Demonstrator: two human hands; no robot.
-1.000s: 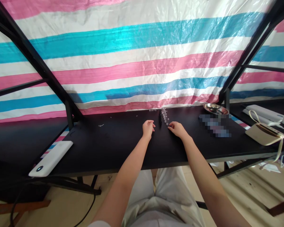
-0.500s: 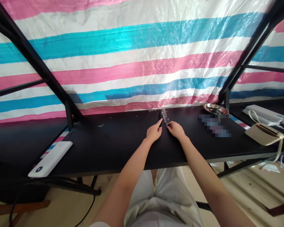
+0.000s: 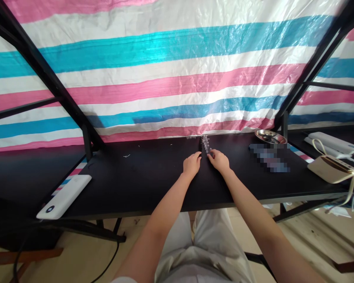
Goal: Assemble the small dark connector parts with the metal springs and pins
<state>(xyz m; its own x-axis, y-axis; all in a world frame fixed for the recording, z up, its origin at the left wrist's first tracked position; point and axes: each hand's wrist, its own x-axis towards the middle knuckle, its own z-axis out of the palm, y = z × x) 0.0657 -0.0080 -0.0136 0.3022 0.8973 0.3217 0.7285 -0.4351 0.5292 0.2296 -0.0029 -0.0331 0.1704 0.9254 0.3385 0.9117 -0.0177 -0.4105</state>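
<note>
Two narrow rows of small parts run away from me on the black table [image 3: 153, 173], close together. One is a black row [image 3: 200, 144]; beside it on the right stands a translucent grey row [image 3: 205, 144] of knobby little pieces. My left hand [image 3: 191, 164] is closed at the near end of the black row, its fingertips pressed together; what they hold is too small to make out. At the near end of the translucent row, my right hand [image 3: 220, 161] pinches with thumb and forefinger at a small translucent piece, mostly hidden by the fingers.
A shiny metal dish [image 3: 270, 137] stands at the back right, with a blurred patch before it. Farther right lies a cream device [image 3: 332, 169] with a strap. A white power bank [image 3: 64, 197] rests at the left. Striped sheeting [image 3: 177, 86] hangs behind, between black frame bars.
My left forefinger, stretched forward along the black row before, is now drawn back and curled in. The right hand stays at the near end of the translucent row, with its fingers slightly shifted.
</note>
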